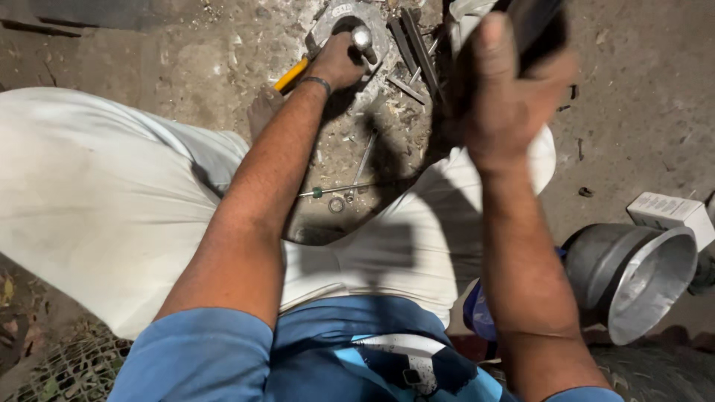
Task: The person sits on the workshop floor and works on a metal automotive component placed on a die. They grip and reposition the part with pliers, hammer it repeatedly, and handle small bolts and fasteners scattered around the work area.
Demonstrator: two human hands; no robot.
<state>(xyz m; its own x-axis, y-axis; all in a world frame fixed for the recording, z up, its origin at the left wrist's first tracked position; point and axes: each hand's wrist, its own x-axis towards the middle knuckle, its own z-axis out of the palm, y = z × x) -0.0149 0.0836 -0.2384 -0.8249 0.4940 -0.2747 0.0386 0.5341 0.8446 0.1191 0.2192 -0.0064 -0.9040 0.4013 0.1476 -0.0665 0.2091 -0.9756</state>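
**Hands on hammer and dark piece**

Left hand [337, 61] clenched around a hammer [360, 37] with a yellow handle, steel head resting on a round grey metal plate [331, 16] on the dirt floor [640, 97]. Below, between the knees: thin rods [350, 175] and a small washer [336, 204] lying loose. Right hand [506, 89] raised close to the camera, fingers wrapped around a dark, blurred piece [540, 26]; kind not clear. Far right, on the ground: shiny metal funnel [633, 275] on its side, white box [670, 212] just behind.

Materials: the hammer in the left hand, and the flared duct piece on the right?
Hammer: shiny steel-looking head, yellow handle, maybe plastic or fibreglass; left hand grips it. Flared duct piece: thin sheet metal, likely galvanised or aluminium, dull grey outside, brighter inside.
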